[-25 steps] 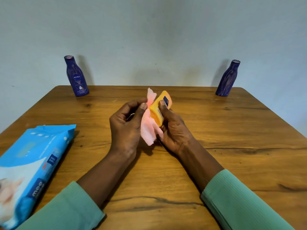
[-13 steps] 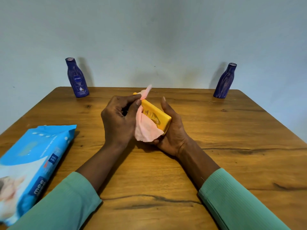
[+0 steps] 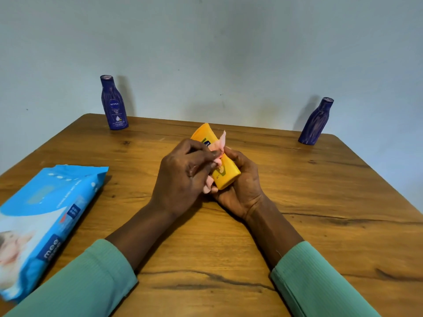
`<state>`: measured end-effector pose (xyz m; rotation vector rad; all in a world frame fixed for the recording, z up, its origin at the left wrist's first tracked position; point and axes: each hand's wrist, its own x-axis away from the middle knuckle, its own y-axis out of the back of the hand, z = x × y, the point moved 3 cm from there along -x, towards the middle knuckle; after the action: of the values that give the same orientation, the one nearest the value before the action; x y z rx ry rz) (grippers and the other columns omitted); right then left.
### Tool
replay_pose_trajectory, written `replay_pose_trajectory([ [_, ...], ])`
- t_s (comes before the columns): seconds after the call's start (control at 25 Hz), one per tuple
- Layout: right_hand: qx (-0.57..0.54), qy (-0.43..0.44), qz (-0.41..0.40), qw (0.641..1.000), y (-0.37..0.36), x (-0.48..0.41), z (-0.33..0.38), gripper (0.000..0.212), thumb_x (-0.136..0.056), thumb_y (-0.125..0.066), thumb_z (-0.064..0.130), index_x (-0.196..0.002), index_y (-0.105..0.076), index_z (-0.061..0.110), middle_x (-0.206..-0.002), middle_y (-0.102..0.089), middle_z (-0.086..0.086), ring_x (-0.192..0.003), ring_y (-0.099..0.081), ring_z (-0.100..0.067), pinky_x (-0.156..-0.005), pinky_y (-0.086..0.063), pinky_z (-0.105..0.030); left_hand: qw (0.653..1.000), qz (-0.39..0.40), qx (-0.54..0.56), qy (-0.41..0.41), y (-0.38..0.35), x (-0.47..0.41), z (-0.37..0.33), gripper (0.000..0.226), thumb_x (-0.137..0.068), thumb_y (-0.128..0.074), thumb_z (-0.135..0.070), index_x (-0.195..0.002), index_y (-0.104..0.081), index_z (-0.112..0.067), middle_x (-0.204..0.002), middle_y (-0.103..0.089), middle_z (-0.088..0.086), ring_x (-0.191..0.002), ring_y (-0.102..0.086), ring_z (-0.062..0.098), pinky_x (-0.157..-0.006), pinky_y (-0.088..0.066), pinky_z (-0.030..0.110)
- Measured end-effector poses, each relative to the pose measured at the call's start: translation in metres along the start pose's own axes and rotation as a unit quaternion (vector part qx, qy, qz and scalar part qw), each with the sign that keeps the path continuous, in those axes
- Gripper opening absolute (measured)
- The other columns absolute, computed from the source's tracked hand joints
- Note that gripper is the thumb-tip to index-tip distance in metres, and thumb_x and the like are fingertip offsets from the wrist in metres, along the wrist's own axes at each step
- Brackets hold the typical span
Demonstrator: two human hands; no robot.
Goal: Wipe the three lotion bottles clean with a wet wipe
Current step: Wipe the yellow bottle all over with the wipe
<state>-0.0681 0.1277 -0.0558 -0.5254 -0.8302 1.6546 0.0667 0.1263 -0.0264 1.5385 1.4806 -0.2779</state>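
Over the bench [image 3: 320, 191], my right grip [image 3: 245, 188] curls round the yellow bottle [image 3: 225, 173]; my left grip [image 3: 183, 177] pinches the pink wipe [image 3: 221, 140] against it. Behind it stand the left blue bottle [image 3: 114, 106] and right blue bottle [image 3: 317, 122].

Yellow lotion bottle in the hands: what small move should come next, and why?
Probably slide the pink wet wipe down the yellow lotion bottle toward its near end. The left hand pinches the wipe against the bottle's middle, the right hand grips the bottle from below, and the near end shows bare.
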Motion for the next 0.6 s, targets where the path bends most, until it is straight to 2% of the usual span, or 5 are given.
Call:
replay_pose_trajectory([
  [0.08, -0.02, 0.009, -0.017, 1.0, 0.001, -0.002, -0.003, 0.047, -0.103, -0.043, 0.033, -0.127, -0.063, -0.002, -0.104, -0.07, -0.017, -0.095, -0.069, -0.027, -0.09, -0.056, -0.039, 0.999, -0.027, -0.005, 0.031, -0.006, 0.003, -0.009, 0.023, -0.091, -0.077, -0.022, -0.114, -0.079, -0.019, -0.105, -0.068, -0.001, -0.098, -0.065, 0.006, -0.081, -0.056, 0.025],
  [0.12, -0.016, 0.023, -0.036, 0.999, 0.001, -0.002, -0.005, 0.045, -0.103, -0.042, 0.031, -0.123, -0.063, -0.003, -0.101, -0.071, -0.017, -0.094, -0.07, -0.027, -0.09, -0.057, -0.039, 0.999, -0.022, -0.002, 0.039, -0.011, 0.006, -0.016, 0.022, -0.091, -0.077, -0.025, -0.112, -0.079, -0.02, -0.102, -0.068, -0.002, -0.096, -0.065, 0.005, -0.081, -0.057, 0.025],
  [0.24, -0.021, 0.06, -0.081, 0.995, 0.0, -0.003, -0.009, 0.046, -0.105, -0.047, 0.043, -0.111, -0.067, 0.003, -0.082, -0.073, -0.012, -0.073, -0.074, -0.021, -0.068, -0.063, -0.032, 0.999, -0.003, -0.01, 0.049, -0.023, 0.017, -0.03, 0.02, -0.091, -0.076, -0.025, -0.111, -0.078, -0.02, -0.099, -0.069, -0.003, -0.093, -0.066, 0.006, -0.079, -0.059, 0.027],
  [0.44, -0.014, 0.12, -0.131, 0.984, 0.007, -0.009, -0.008, 0.061, -0.103, -0.042, 0.061, -0.132, -0.065, 0.012, -0.105, -0.077, -0.013, -0.097, -0.075, -0.029, -0.085, -0.06, -0.047, 0.98, -0.065, -0.025, 0.187, -0.012, 0.019, -0.003, 0.019, -0.093, -0.075, -0.032, -0.109, -0.078, -0.021, -0.1, -0.076, -0.006, -0.086, -0.068, 0.002, -0.07, -0.061, 0.024],
  [0.6, -0.007, 0.097, -0.122, 0.988, 0.006, -0.003, -0.003, 0.055, -0.105, -0.043, 0.057, -0.105, -0.066, 0.008, -0.074, -0.07, -0.007, -0.067, -0.071, -0.017, -0.065, -0.062, -0.031, 0.997, -0.03, -0.006, 0.077, -0.034, 0.019, -0.035, 0.019, -0.092, -0.076, -0.021, -0.11, -0.078, -0.014, -0.103, -0.074, 0.001, -0.094, -0.069, 0.007, -0.081, -0.061, 0.027],
])
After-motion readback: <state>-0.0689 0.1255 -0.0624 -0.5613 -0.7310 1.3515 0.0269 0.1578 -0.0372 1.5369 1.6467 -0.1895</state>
